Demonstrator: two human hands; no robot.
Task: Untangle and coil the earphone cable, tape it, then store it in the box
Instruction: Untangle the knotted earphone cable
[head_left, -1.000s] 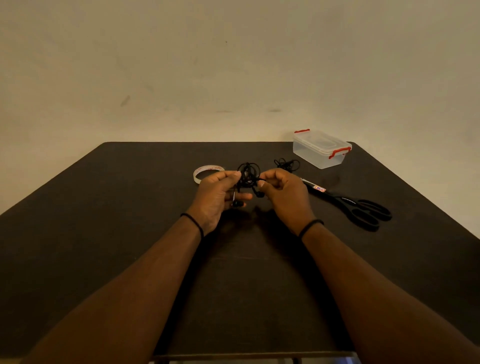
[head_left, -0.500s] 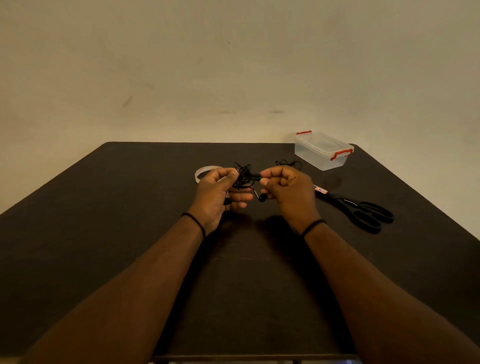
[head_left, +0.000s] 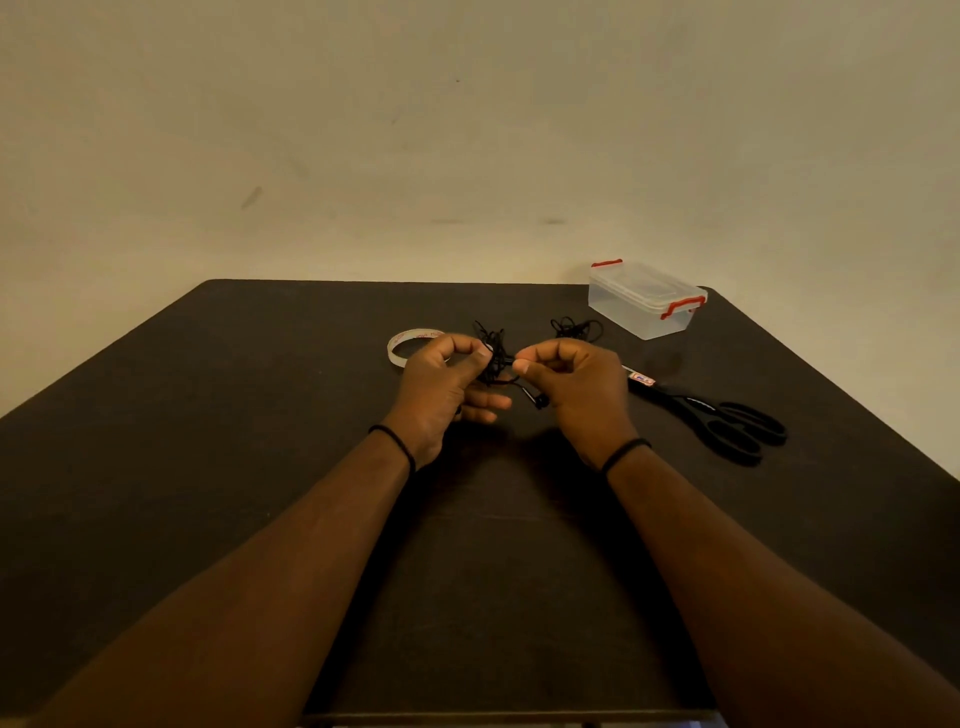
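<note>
A tangled black earphone cable (head_left: 493, 353) hangs between both hands above the dark table (head_left: 208, 467). My left hand (head_left: 441, 384) pinches the tangle with thumb and forefinger. My right hand (head_left: 576, 389) pinches a strand on the tangle's right side, fingers curled. An earbud (head_left: 540, 400) dangles below, between the hands. A roll of clear tape (head_left: 410, 345) lies flat just behind my left hand. The clear plastic box (head_left: 644, 301) with red clips stands lidded at the back right.
A second bundle of black cable (head_left: 576, 328) lies on the table behind my right hand. Black scissors (head_left: 717, 421) lie to the right, handles toward the right edge. A plain wall rises behind the table.
Both hands have lifted slightly and drawn a little apart, pulling at the tangle. The earbud has dropped lower between them.
</note>
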